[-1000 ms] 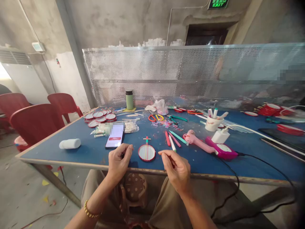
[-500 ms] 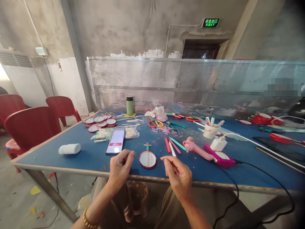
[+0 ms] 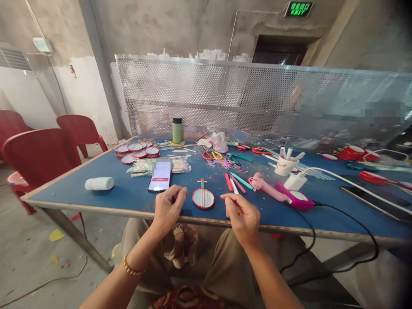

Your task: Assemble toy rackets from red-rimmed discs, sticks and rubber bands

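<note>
A small round red-rimmed disc with a stick handle [image 3: 203, 198] lies on the blue table [image 3: 106, 198] near its front edge. My left hand [image 3: 168, 208] hovers just left of the disc, fingers curled into a pinch. My right hand [image 3: 242, 214] is just right of it, thumb and forefinger also pinched. What either pinch holds is too small to make out. A phone with a lit screen [image 3: 160, 176] lies just beyond my left hand.
Coloured markers [image 3: 236, 182], a pink glue gun [image 3: 268, 191] with a black cable, a white cup of pens [image 3: 285, 165], scissors [image 3: 210, 155], a green flask [image 3: 177, 130], a white bottle [image 3: 99, 183] and several red discs [image 3: 135, 153] are spread about. Red chairs [image 3: 41, 154] stand left. A perforated metal screen [image 3: 257, 98] backs the table.
The view has shifted slightly, so the table sits higher in frame. Both hands keep their pinched pose on either side of the disc.
</note>
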{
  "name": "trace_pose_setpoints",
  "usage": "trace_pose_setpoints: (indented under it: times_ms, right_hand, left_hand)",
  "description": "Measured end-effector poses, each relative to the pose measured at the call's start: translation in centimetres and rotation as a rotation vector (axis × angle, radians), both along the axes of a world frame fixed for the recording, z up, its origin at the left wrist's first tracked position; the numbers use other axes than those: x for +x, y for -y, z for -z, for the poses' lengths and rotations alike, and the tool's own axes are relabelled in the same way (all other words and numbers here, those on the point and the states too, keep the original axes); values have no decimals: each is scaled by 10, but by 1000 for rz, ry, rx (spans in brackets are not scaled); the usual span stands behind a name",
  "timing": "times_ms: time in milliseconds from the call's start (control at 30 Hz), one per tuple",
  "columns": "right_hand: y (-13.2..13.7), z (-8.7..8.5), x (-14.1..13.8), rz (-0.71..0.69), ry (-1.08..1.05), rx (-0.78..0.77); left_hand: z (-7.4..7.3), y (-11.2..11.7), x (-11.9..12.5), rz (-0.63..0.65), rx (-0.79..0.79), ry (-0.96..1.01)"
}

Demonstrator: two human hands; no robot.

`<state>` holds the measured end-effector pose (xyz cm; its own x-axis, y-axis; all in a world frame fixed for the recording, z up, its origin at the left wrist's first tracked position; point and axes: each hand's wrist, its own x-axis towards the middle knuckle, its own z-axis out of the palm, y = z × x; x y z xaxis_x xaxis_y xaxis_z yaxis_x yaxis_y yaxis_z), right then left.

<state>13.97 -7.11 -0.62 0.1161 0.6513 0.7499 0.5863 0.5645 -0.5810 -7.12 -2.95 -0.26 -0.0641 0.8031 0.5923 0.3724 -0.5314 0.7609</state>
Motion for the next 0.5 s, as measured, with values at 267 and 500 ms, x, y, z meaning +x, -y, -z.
trace_pose_setpoints:
  times_ms: [267, 500]
  right_hand:
    - [0, -4, -4, 5, 13, 0]
    - [-2, -3, -7, -7, 18, 18]
  left_hand:
    - [-1, -2, 0, 9, 14, 6]
    - [-1, -4, 2, -2, 16, -16]
